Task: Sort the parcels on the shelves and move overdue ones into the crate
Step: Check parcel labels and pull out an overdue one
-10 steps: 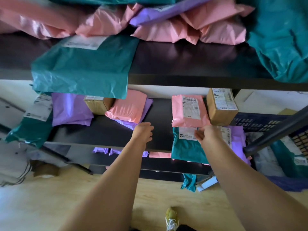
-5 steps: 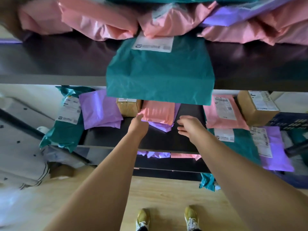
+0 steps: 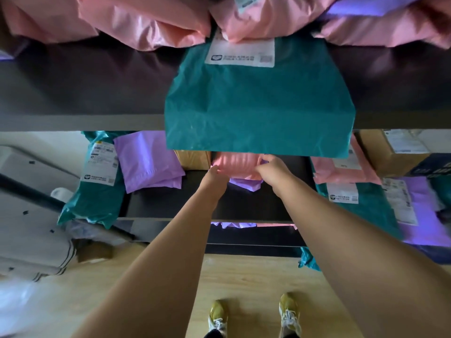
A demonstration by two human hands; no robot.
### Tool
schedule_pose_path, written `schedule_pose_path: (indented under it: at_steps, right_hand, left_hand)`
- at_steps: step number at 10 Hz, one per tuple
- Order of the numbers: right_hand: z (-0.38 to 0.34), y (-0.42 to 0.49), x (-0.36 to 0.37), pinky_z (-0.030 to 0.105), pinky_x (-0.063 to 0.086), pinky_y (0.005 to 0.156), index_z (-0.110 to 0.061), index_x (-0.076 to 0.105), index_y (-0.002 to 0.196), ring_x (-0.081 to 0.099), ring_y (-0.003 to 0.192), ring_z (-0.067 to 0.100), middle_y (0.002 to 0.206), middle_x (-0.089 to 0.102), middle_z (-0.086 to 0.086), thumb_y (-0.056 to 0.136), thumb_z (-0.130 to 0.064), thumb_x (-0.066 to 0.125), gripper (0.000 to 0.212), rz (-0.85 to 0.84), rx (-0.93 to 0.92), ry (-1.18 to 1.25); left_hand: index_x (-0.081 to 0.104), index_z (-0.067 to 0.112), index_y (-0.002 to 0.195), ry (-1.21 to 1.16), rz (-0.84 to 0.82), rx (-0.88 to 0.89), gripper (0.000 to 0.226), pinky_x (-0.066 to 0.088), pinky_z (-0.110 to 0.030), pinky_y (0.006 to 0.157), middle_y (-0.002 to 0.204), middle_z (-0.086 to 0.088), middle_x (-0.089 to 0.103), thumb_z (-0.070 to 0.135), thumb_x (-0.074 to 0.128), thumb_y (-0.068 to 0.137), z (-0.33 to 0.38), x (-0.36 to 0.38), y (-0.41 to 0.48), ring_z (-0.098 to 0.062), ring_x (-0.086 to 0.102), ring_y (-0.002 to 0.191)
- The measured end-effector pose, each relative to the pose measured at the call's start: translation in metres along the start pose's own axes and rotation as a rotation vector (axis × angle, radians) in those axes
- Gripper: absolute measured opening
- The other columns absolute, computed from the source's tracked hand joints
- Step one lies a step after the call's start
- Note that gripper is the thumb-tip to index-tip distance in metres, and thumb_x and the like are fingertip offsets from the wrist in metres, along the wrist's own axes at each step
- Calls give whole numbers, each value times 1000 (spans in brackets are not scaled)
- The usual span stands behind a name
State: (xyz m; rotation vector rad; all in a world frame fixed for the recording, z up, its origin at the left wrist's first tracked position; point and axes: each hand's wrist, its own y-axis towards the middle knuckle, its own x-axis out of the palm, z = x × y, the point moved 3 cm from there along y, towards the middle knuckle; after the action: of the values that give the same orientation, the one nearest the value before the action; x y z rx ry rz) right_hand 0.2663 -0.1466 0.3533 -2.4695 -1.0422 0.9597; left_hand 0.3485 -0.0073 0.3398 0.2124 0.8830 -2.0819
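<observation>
pink parcel (image 3: 238,164): soft mailer, lying flat at middle of middle shelf (image 3: 244,206), on top of purple parcel (image 3: 245,186); left hand (image 3: 214,173) and right hand (image 3: 271,167) grip its near corners. teal parcel (image 3: 258,106): white label up, on upper shelf (image 3: 85,93), overhanging front edge.

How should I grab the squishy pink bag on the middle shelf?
Probably pinch the pink plastic mailer bag by its two front corners, coming in low from the front: it lies flat on a purple plastic bag, under the overhanging teal plastic bag.
</observation>
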Motion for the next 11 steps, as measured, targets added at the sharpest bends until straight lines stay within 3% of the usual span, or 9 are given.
schedule_pose_path:
  at_steps: [1, 2, 3, 5, 7, 8, 9, 10, 11]
  right_hand:
    - [-2, 0, -2, 32, 48, 85, -11, 56, 131, 60, 106, 29, 124, 61, 13, 95, -18, 54, 37, 40, 36, 49]
    - [-2, 2, -5, 29, 45, 78, -10, 58, 131, 62, 109, 30, 123, 62, 13, 94, -22, 59, 39, 52, 39, 101]
    - [2, -2, -6, 38, 56, 89, -7, 61, 123, 65, 103, 32, 117, 65, 16, 93, -16, 59, 32, 16, 47, 204]
    - [24, -22, -26, 40, 62, 78, -8, 57, 125, 69, 95, 31, 114, 66, 16, 90, 2, 58, 37, -95, 98, 549]
    - [52, -62, -66, 43, 59, 86, -1, 54, 122, 65, 99, 31, 111, 63, 17, 87, 9, 55, 36, -104, 78, 598]
    - [70, -79, -83, 39, 57, 89, 0, 54, 128, 64, 83, 22, 102, 66, 15, 86, 11, 57, 44, -138, 65, 516]
    - [79, -93, -92, 41, 56, 91, -4, 59, 123, 61, 76, 20, 98, 66, 13, 83, 10, 61, 43, -125, 22, 348]
    - [80, -104, -98, 44, 57, 89, -15, 64, 99, 66, 87, 29, 97, 67, 15, 79, 11, 61, 33, -133, -22, 270]
    - [80, -105, -102, 35, 57, 79, -16, 65, 98, 66, 86, 25, 93, 68, 9, 77, 10, 60, 34, -99, -38, 225]
  left_hand:
    - [52, 16, 129, -184, 20, -48, 36, 45, -37, 97, 111, -1, 48, 5, 51, 95, 2, -4, -7, -20, 46, 98]
    - [54, 19, 101, -440, 1, -95, 18, 43, -38, 90, 104, -5, 50, 6, 56, 88, 4, -4, -14, -21, 47, 97]
    - [58, 17, 100, -528, 44, -81, 14, 44, -36, 83, 102, -12, 56, 7, 52, 91, 11, -2, -18, -24, 51, 92]
    - [61, 12, 84, -600, 91, -69, 9, 55, -37, 90, 89, -10, 63, 7, 55, 90, 21, 16, -45, -21, 60, 82]
    - [66, 12, 86, -653, -10, -76, 12, 58, -39, 86, 89, -12, 65, 23, 69, 89, 10, 40, -66, -23, 62, 81]
    - [70, 7, 101, -662, -99, -84, 30, 58, -42, 85, 99, -10, 72, 30, 75, 83, 6, 48, -70, -25, 68, 92]
    - [72, 5, 105, -643, -184, -61, 44, 55, -48, 93, 105, -11, 74, 34, 83, 74, 6, 54, -69, -30, 69, 101]
    - [72, 6, 105, -640, -222, -44, 50, 53, -47, 96, 105, -10, 74, 32, 86, 65, 7, 58, -70, -30, 68, 104]
    - [73, 6, 103, -648, -222, -43, 54, 53, -47, 97, 106, -12, 74, 31, 88, 58, 5, 61, -70, -34, 67, 108]
